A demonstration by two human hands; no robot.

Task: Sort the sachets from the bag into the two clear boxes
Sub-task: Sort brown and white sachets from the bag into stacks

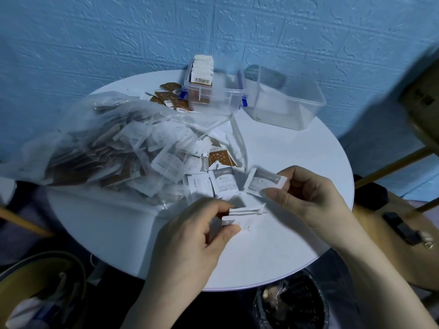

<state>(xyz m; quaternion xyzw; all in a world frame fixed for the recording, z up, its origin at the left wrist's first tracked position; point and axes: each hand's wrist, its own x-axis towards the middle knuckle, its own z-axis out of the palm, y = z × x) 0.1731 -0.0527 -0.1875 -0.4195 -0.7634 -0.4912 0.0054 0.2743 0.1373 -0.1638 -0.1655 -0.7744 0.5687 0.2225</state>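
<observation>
A clear plastic bag (95, 138) full of white and brown sachets lies on the left of the round white table (297, 186), its mouth spilling sachets toward the middle. My left hand (190, 233) grips a small stack of white sachets (242, 216) near the front. My right hand (308, 193) pinches a single white sachet (266, 181) just right of the spill. At the back stands a clear box with blue clips (213, 96) holding upright sachets. To its right is a second clear box (285, 108), apparently empty.
Loose brown sachets (171, 96) lie left of the clipped box. A wire bin (289, 302) sits below the table's front edge. Wooden chairs (392, 222) stand at right and lower left. A blue textured wall (142, 32) closes the back.
</observation>
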